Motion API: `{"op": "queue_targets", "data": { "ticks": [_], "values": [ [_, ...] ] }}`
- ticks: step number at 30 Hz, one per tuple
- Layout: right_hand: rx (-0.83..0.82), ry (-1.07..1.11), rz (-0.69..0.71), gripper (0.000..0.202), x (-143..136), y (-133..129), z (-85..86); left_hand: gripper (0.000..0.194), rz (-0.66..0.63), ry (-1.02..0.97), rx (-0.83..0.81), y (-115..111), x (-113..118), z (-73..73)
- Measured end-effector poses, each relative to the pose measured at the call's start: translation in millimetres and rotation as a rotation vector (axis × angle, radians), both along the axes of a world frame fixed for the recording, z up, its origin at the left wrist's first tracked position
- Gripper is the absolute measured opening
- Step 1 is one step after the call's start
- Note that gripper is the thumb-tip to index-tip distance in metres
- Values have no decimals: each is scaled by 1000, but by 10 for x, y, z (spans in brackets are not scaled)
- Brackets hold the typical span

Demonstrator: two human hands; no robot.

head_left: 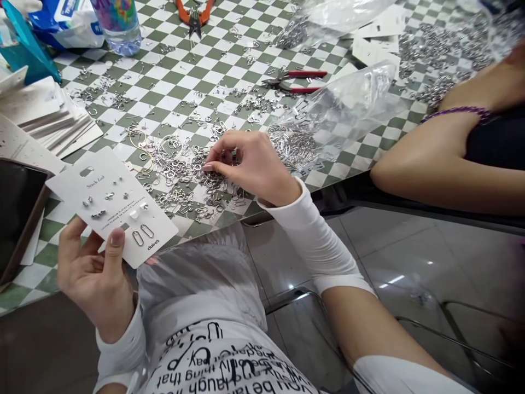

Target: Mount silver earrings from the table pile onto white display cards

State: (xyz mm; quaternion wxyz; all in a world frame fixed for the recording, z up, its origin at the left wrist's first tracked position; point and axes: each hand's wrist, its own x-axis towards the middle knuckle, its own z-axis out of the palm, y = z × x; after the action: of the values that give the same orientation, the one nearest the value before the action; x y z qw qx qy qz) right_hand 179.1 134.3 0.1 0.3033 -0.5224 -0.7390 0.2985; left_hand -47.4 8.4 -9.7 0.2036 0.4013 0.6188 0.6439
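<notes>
My left hand (96,273) grips a white earring card (112,205) by its lower edge, thumb on the front. Several small silver earrings sit on the card, with two oblong hoops near its bottom corner. Over a pile of small silver earrings (176,164) on the checkered table, my right hand (246,164) has its thumb and index fingertips pinched together. Anything between those fingertips is too small to make out. Gold hoops (140,143) lie just left of the pile.
Stacked white cards (53,112) and a phone (20,213) are at the left. Behind are a bottle (118,27), orange-handled pliers (194,19) and red-handled pliers (295,81). Plastic bags (348,109) with silver pieces lie right, near another person's arm (443,148).
</notes>
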Motion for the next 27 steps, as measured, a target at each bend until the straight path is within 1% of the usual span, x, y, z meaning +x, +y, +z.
{"op": "queue_targets", "data": {
  "ticks": [2, 6, 9, 11, 14, 15, 17, 18, 19, 21, 23, 27],
  "values": [
    [9, 66, 25, 8, 2, -22, 10, 31, 5, 3, -9, 2, -13, -14],
    [44, 195, -36, 7, 89, -76, 98, 32, 6, 5, -4, -8, -40, -33],
    [21, 176, -5, 9, 178, -92, 181, 33, 0, -47, -41, -24, -68, -32],
    [-9, 126, 58, 8, 217, -57, 236, 34, -5, -98, -84, -34, -88, -25],
    [-56, 29, 98, 8, 207, 148, 293, 37, -3, -127, -125, -35, -106, -11],
    [-57, 27, 51, 9, 182, 262, 298, 38, 0, -120, -118, -31, -107, -7],
    [13, 36, -92, 4, 108, 528, 279, 39, 9, -100, -86, -18, -106, 0],
    [5, 18, -134, 5, 65, 662, 257, 40, 8, -99, -80, -13, -106, 0],
    [-34, -3, -173, 7, 24, 783, 229, 43, 8, -104, -82, -9, -106, -2],
    [-70, -32, -172, 13, -38, 959, 166, 48, 19, -117, -89, -8, -113, -16],
    [-66, -41, -150, 15, -64, 1037, 108, 50, 32, -125, -82, -11, -123, -35],
    [-25, -47, -105, 12, -58, 1020, 57, 47, 24, -124, -54, -9, -134, -54]
  ]
}}
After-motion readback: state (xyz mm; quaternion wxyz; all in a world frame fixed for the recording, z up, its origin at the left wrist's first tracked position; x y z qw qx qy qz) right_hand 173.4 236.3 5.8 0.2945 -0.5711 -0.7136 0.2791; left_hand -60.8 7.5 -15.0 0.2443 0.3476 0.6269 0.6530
